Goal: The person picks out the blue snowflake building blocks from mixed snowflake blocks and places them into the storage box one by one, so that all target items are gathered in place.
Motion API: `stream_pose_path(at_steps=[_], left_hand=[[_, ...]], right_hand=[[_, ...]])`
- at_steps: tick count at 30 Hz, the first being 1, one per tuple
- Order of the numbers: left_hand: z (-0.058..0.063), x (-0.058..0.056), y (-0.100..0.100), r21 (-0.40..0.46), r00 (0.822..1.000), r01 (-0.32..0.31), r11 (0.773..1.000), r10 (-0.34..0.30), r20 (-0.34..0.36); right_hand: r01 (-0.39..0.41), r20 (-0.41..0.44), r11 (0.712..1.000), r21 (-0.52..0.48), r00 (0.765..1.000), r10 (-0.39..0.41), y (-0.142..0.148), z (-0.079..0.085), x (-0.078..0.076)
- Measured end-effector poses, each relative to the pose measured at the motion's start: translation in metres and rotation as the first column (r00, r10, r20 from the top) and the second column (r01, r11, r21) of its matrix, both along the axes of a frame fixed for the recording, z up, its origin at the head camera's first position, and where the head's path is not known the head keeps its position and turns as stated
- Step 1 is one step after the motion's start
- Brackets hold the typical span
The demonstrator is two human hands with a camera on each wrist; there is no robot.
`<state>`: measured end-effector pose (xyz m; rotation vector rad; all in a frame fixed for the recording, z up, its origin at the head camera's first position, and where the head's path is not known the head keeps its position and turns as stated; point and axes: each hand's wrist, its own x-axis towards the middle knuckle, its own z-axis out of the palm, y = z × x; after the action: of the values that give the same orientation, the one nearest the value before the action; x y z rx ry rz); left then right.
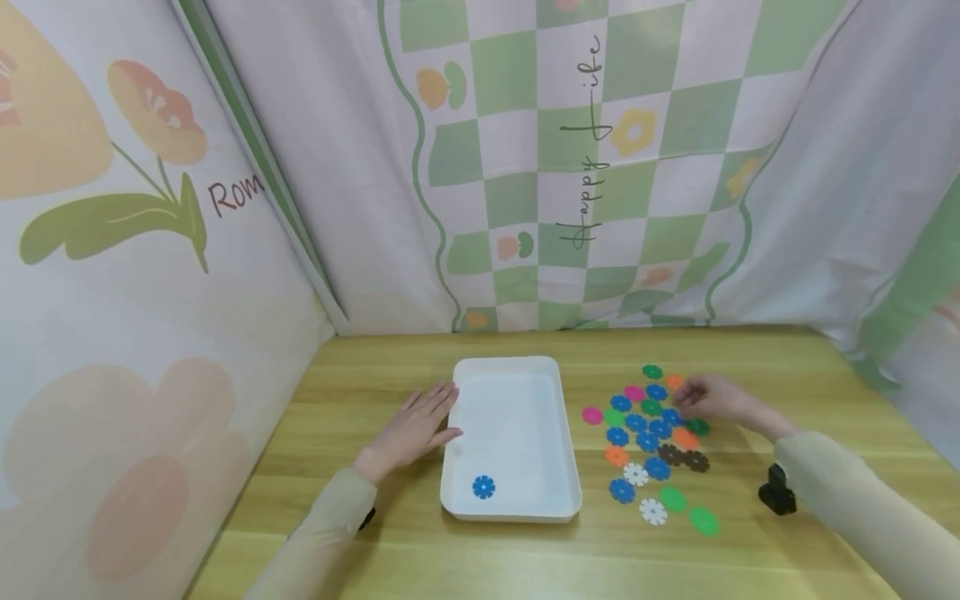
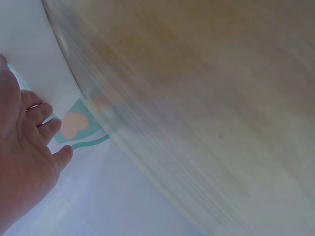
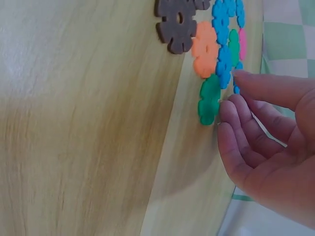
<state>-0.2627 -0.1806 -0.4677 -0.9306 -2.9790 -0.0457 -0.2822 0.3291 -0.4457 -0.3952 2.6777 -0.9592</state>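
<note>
My left hand [image 1: 411,429] lies at the left side of a white rectangular tray [image 1: 570,467], its fingertips at the rim and its fingers spread. Inside the tray, near the front left corner, is one blue snowflake disc [image 1: 483,487]. On the right, my right hand [image 1: 712,398] reaches down over the far right part of a group of loose discs. Its fingers bend loosely, with a gap between thumb and fingers in the right wrist view. A green disc [image 3: 209,101] and an orange disc [image 3: 204,49] lie flat close beside those fingertips.
Several discs are scattered right of the tray, among them brown [image 1: 696,461], white [image 1: 653,512], pink [image 1: 592,415] and light green [image 1: 703,521] ones. A small black object [image 1: 777,492] is by the right forearm. Patterned curtains [image 1: 510,142] hang behind the wooden table [image 1: 360,367].
</note>
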Motion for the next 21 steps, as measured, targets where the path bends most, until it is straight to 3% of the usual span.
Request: stream_pose_path(at_steps=[21], left_hand=[[-0.0023, 0.0000, -0.0011, 0.001, 1.000, -0.007, 1.000, 0.007, 0.004]], right_hand=[[-0.020, 0.022, 0.995, 0.094, 1.000, 0.018, -0.0055, -0.0030, -0.0047]])
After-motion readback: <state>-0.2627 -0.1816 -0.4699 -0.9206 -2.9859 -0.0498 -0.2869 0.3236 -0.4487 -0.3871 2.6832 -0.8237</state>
